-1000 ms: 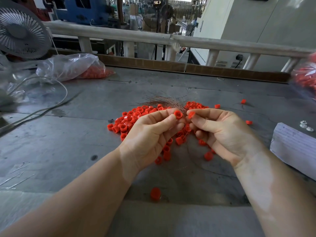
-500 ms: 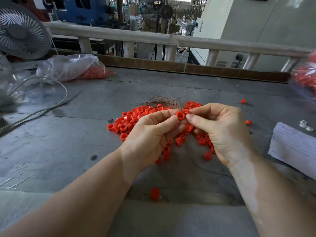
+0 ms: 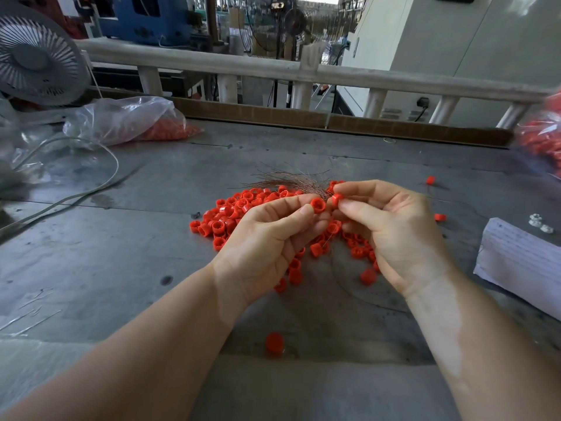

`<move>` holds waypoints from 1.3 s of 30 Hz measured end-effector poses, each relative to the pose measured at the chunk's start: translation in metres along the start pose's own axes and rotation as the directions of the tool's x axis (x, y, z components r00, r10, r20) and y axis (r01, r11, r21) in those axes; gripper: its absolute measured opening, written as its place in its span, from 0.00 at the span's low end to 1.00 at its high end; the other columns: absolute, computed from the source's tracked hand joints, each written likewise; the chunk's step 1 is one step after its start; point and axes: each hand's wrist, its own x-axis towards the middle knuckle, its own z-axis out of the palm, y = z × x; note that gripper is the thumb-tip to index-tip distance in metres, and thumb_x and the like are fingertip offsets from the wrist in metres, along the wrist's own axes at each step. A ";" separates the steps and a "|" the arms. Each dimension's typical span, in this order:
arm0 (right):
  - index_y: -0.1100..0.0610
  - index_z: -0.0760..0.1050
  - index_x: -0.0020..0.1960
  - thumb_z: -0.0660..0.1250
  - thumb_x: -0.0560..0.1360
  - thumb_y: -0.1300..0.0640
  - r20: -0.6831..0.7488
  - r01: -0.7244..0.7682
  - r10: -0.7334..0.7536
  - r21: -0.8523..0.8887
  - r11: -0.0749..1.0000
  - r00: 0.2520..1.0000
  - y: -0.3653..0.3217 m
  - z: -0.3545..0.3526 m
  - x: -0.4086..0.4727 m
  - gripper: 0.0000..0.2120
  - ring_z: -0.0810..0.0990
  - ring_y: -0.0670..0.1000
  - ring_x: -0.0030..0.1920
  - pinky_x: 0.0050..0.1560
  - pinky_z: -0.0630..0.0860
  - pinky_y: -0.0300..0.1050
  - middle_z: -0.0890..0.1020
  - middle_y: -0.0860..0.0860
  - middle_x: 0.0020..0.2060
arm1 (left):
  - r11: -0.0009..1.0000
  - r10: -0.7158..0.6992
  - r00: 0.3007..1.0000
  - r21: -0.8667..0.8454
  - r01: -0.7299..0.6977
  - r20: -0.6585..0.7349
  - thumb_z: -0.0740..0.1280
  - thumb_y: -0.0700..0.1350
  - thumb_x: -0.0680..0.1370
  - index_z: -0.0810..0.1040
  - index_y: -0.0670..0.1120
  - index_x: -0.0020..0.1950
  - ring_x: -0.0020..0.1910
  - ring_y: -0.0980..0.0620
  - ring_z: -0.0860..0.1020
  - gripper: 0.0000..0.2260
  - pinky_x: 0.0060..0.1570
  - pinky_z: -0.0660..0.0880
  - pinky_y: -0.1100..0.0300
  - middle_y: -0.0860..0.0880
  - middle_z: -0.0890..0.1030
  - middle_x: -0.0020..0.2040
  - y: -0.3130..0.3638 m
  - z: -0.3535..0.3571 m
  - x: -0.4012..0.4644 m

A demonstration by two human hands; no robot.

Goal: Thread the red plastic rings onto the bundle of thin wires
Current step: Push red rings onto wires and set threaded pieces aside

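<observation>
We are in a factory workshop: a scuffed grey metal worktop [image 3: 91,253], blue machinery [image 3: 145,19] at eleven o'clock, a standing fan [image 3: 293,21] at twelve.

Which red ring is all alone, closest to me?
The lone red ring lying on the table between the forearms, well apart from the big pile farther away.

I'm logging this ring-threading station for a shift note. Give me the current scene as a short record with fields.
left hand: left hand pinches a red ring at its fingertips
right hand: right hand pinches a second red ring
wires: thin wire bundle fans out behind the hands
loose stock: pile of red rings on the grey table
stray ring: one near ring lies apart
other: clear bag of red parts, desk fan, white paper stack
</observation>
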 end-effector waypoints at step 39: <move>0.60 0.79 0.38 0.62 0.72 0.71 0.047 -0.258 0.258 0.345 0.902 0.965 -0.002 -0.002 0.004 0.11 0.79 0.43 0.29 0.30 0.76 0.32 0.81 0.50 0.30 | 0.999 0.036 0.999 0.033 -0.035 -0.017 0.67 0.37 0.66 0.84 0.42 0.39 0.38 0.54 0.82 0.07 0.39 0.78 0.66 0.45 0.83 0.38 -0.001 -0.004 0.003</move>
